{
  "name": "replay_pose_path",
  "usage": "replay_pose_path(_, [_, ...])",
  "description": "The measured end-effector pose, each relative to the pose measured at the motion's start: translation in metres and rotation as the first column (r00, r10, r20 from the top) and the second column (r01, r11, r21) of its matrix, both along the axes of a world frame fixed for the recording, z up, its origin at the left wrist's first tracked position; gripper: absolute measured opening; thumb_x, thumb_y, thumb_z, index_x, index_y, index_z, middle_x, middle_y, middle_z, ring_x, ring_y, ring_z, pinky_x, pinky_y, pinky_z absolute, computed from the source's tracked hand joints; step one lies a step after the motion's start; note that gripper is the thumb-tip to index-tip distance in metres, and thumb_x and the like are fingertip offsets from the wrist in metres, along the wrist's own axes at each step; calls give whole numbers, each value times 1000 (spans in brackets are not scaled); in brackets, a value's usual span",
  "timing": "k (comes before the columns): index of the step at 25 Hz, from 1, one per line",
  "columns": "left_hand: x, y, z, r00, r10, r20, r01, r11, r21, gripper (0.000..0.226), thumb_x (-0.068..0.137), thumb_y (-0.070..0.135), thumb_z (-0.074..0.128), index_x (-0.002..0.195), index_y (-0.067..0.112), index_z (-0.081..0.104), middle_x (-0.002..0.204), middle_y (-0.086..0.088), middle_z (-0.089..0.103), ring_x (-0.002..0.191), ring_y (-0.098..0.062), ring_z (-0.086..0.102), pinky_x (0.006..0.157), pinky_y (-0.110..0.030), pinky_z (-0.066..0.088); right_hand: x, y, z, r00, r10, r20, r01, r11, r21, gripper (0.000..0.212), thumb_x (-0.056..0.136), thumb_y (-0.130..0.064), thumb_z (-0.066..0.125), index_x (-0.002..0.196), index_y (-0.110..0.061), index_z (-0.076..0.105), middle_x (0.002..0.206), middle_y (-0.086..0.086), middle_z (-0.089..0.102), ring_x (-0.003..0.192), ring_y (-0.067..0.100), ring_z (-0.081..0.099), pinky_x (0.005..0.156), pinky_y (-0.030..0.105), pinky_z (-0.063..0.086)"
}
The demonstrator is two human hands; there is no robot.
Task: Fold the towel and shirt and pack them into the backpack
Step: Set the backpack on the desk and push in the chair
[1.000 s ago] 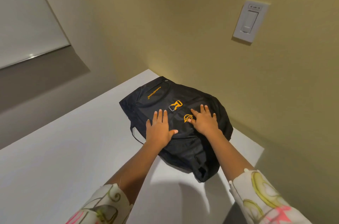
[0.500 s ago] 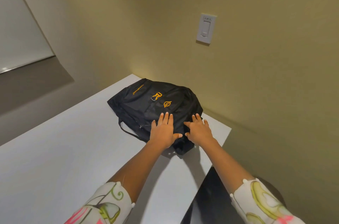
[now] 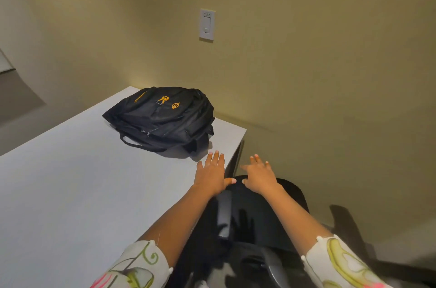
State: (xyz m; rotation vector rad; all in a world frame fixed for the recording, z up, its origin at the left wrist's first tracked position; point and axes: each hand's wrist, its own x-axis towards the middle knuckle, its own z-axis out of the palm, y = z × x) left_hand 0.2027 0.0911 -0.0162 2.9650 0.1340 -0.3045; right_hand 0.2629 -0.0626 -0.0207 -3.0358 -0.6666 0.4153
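Note:
A black backpack [image 3: 162, 118] with orange logos lies flat and closed at the far right corner of the white table [image 3: 70, 181]. My left hand [image 3: 212, 174] hovers flat, fingers straight, over the table's right edge, a short way in front of the backpack. Beside it, my right hand [image 3: 259, 174] is spread flat past the table edge, above a black chair. Both hands hold nothing and touch nothing of the backpack. No towel or shirt shows in view.
A black office chair [image 3: 254, 217] with an armrest stands right of the table, under my forearms. A beige wall with a white light switch [image 3: 207, 24] rises behind. A window ledge sits at far left.
Both hands have lifted off the backpack and drawn back toward me. The view has pulled away, so the backpack lies farther off and the chair has come into sight.

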Motion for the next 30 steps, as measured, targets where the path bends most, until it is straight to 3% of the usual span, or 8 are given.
replay_pose_path(9, [-59, -113, 6, 971, -234, -54, 228, 970, -88, 90, 93, 63, 41, 156, 11, 2, 164, -7, -1, 151, -25, 0, 118, -52, 16, -81, -125, -1, 970, -198, -140, 191, 980, -64, 58, 95, -35, 58, 149, -27, 37, 160, 10, 20, 151, 26, 3, 119, 49, 13])
replay_pose_path(16, [-87, -192, 3, 940, -309, -144, 297, 950, -100, 85, 95, 63, 37, 156, 12, 9, 164, -7, 4, 151, -25, 4, 118, -52, 15, -119, -208, -2, 941, -244, -236, 246, 969, -19, 54, 95, -37, 57, 146, -25, 42, 154, 9, 36, 148, 25, 21, 114, 44, 29])
replay_pose_path(19, [-98, -220, 6, 947, -276, -165, 261, 960, -107, 82, 94, 66, 36, 154, 13, 21, 162, -9, 17, 147, -29, 20, 115, -52, 20, -128, -239, 1, 942, -224, -249, 244, 968, 54, 49, 96, -40, 54, 142, -24, 48, 145, 8, 48, 132, 26, 46, 105, 40, 41])
replay_pose_path(21, [-108, -241, 7, 952, -239, -193, 220, 969, -114, 83, 92, 70, 35, 152, 13, 25, 160, -10, 24, 144, -30, 27, 114, -53, 21, -135, -263, 7, 944, -195, -265, 232, 966, 117, 47, 97, -42, 51, 140, -21, 51, 142, 7, 52, 126, 26, 52, 101, 38, 44])
replay_pose_path(24, [-120, -269, 8, 951, -207, -228, 173, 972, -159, 93, 85, 79, 34, 153, 15, 26, 157, -8, 32, 142, -29, 32, 114, -55, 19, -143, -296, 12, 941, -107, -322, 184, 958, 219, 50, 95, -48, 51, 138, -22, 53, 140, 6, 54, 125, 24, 53, 103, 38, 44])
replay_pose_path(30, [-135, -301, 11, 934, -184, -307, 130, 973, -189, 110, 65, 92, 41, 149, 21, 34, 150, -3, 44, 135, -27, 41, 112, -53, 22, -154, -350, 11, 927, 17, -376, 62, 979, 196, 75, 85, -69, 50, 148, -33, 36, 151, 0, 42, 135, 23, 43, 109, 40, 38])
